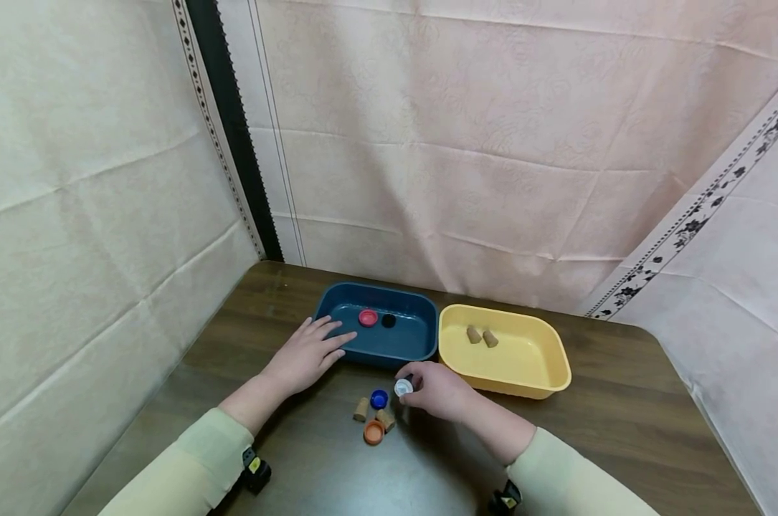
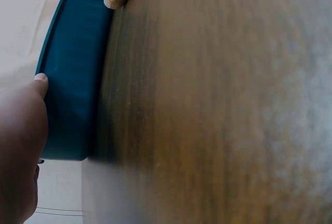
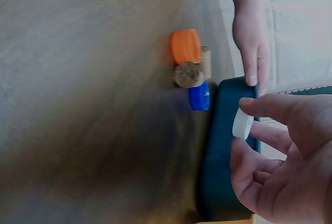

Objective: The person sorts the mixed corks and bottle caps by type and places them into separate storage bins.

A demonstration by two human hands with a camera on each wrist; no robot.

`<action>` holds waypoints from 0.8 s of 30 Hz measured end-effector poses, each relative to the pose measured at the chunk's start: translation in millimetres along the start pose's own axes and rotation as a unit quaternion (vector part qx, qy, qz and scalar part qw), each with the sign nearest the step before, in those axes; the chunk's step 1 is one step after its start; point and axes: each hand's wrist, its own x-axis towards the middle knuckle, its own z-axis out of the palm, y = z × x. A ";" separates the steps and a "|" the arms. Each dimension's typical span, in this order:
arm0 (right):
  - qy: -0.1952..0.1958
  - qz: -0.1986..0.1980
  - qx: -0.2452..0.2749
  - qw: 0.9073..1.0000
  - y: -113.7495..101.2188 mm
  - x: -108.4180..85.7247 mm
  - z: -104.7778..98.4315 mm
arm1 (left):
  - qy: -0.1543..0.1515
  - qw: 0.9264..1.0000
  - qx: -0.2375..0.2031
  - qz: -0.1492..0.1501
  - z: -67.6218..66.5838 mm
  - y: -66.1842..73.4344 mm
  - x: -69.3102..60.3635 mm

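Note:
My right hand [image 1: 439, 390] pinches a white bottle cap [image 3: 242, 124] between thumb and fingers, just in front of the blue tray [image 1: 389, 356]. At that tray's left end, my left hand [image 1: 306, 355] rests on the rim with its fingers spread out straight. Inside the tray lie a red cap [image 1: 367, 317] and a black cap [image 1: 389, 320]. A small group sits on the table near the right hand: a blue cap [image 1: 378, 399], an orange cap [image 1: 373, 432], one cork [image 1: 361, 409] and a second cork [image 1: 385, 419].
To the right of the blue tray, close beside it, stands a yellow tray [image 1: 543, 358] with two corks [image 1: 482, 336] in it. Cloth curtains [image 1: 466, 158] hang behind and at both sides of the wooden table [image 1: 614, 430].

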 end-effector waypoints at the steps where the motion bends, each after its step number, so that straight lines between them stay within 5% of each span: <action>1: -0.005 -0.002 0.006 1.000 -1.3 0.1 -3.2 | 0.000 1.000 -0.001 -0.001 0.0 0.1 -0.2; 10: -0.071 0.024 0.109 0.991 -15.2 7.6 -46.0 | -0.003 1.000 0.001 -0.003 -0.2 0.3 -0.3; 24: -0.112 0.093 0.171 0.974 -20.7 40.6 -86.0 | -0.017 1.000 -0.003 -0.001 -2.1 -0.9 -0.4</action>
